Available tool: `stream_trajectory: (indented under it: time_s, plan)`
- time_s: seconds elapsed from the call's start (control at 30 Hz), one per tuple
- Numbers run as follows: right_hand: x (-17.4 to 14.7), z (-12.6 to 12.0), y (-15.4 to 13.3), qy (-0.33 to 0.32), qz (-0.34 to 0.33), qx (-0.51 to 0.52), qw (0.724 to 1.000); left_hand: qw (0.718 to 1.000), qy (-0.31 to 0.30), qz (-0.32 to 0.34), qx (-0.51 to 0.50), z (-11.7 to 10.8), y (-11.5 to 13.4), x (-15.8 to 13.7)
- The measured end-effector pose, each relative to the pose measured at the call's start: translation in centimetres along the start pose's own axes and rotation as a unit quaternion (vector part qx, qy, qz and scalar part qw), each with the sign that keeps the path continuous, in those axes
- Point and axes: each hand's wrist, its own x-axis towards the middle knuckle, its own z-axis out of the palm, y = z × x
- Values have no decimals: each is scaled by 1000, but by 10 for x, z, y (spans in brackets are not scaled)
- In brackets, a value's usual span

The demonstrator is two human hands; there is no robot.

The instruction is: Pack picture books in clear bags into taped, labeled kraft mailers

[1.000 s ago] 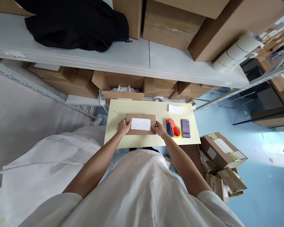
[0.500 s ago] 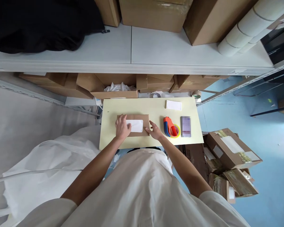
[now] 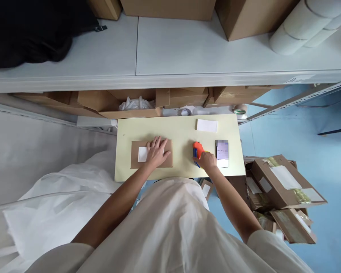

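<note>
A flat brown cardboard box (image 3: 135, 160) with a white label (image 3: 142, 154) lies on the left half of the pale yellow table (image 3: 184, 132). My left hand (image 3: 157, 152) rests flat over its right part, fingers spread, covering some of the label. To the right, my right hand (image 3: 207, 160) is closed around the red and blue tape dispenser (image 3: 198, 149), which is on the table. The hand hides most of the tape roll. Just right of that hand lies a phone (image 3: 222, 151) with a lit, partly blurred screen.
A stack of white labels (image 3: 207, 125) lies at the table's back right. Behind stand open cardboard boxes (image 3: 130, 113) under a grey shelf (image 3: 170, 49). Taped parcels (image 3: 284, 182) are piled on the right, and white sheeting (image 3: 74, 182) lies left.
My right hand has left the box's right edge and taken hold of the tape dispenser. My left hand has shifted right across the box and flattened over the label. The camera view has moved.
</note>
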Motion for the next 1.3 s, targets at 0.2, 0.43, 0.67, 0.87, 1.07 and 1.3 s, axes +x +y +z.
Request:
stream_trajectory:
  time_s: [0.2, 0.43, 0.67, 0.87, 1.07, 1.3]
  plan:
    - [-14, 45, 10, 21, -35, 12, 999, 1000, -11, 15, 5, 2, 9, 0]
    - [-16, 57, 53, 45, -113, 508, 853, 972, -50, 10, -229, -17, 43, 49]
    - [-13, 89, 54, -38, -144, 689, 709, 842, -385, -69, -372, -18, 76, 110]
    - [-12, 92, 23, -55, 4, 751, 658, 905, -376, -63, -189, -2, 68, 126]
    - [-34, 125, 15, -167, 105, 830, 522, 905, -405, -34, 123, 0, 62, 152]
    - [-66, 164, -15, -217, 131, 866, 432, 839, -398, 134, 345, 8, 68, 124]
